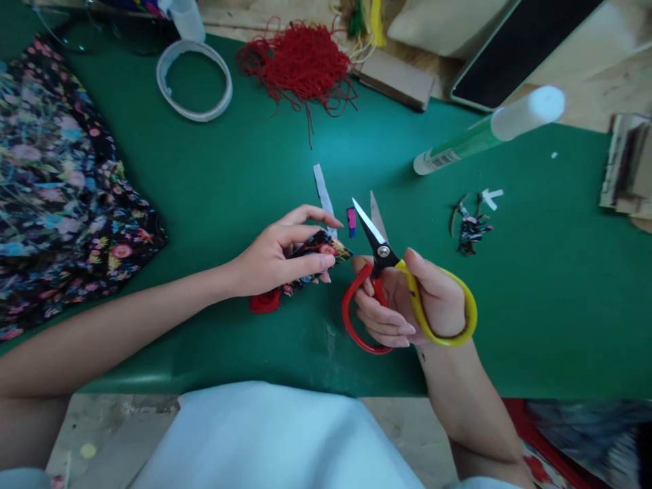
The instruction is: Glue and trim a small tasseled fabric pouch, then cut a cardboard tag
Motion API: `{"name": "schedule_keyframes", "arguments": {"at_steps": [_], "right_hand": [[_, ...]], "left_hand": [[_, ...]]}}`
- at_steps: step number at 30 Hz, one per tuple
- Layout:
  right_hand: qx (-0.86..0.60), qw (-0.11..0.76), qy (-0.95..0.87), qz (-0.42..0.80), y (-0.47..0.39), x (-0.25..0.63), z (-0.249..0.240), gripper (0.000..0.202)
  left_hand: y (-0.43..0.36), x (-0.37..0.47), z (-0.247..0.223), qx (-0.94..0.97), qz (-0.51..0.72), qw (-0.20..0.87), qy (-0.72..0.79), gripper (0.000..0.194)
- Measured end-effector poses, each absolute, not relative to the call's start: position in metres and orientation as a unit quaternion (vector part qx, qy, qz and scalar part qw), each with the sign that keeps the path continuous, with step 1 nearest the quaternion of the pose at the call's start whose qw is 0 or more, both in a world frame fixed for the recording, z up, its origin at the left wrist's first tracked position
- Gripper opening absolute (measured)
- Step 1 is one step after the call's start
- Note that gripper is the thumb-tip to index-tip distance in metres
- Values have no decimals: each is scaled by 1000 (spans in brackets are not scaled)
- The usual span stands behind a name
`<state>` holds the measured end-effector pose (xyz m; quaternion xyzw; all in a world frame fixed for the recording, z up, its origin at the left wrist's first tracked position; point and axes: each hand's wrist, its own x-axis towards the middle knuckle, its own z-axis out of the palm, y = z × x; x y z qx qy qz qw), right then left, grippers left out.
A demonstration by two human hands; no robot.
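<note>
My left hand [285,255] is closed on a small piece of dark floral fabric [326,248], pinched between thumb and fingers. A red tassel [265,301] shows below that hand, at the fabric's lower left end. In my right hand [397,305] is a pair of scissors [383,252] with one red and one yellow handle. Their blades are parted and point up and away, just right of the fabric and apart from it. Beyond my left fingers lie a thin pale strip [322,187] and a tiny pink and blue scrap [351,222].
Floral cloth [61,183] covers the table's left side. A tape roll [194,80] and a heap of red threads [300,61] lie at the back. A green-and-white tube [489,129], dark scraps [471,227] and a dark-screened device [519,51] are to the right.
</note>
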<state>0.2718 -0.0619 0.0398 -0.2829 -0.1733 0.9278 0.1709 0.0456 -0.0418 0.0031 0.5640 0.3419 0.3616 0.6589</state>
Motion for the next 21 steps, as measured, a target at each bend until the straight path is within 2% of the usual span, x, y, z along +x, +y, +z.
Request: {"name": "schedule_keyframes", "arguments": {"at_steps": [4, 11, 16, 21], "right_hand": [[-273, 170, -182, 929, -66, 271, 40, 45], [-418, 329, -343, 774, -73, 258, 37, 38], [-462, 347, -386, 719, -75, 252, 38, 34], [-491, 392, -404, 665, -73, 252, 30, 40]], "left_hand": [[-40, 45, 4, 570, 359, 657, 338, 24], [-42, 44, 7, 569, 282, 705, 317, 29], [-43, 42, 6, 551, 266, 736, 290, 27], [-40, 41, 8, 567, 246, 740, 267, 29]]}}
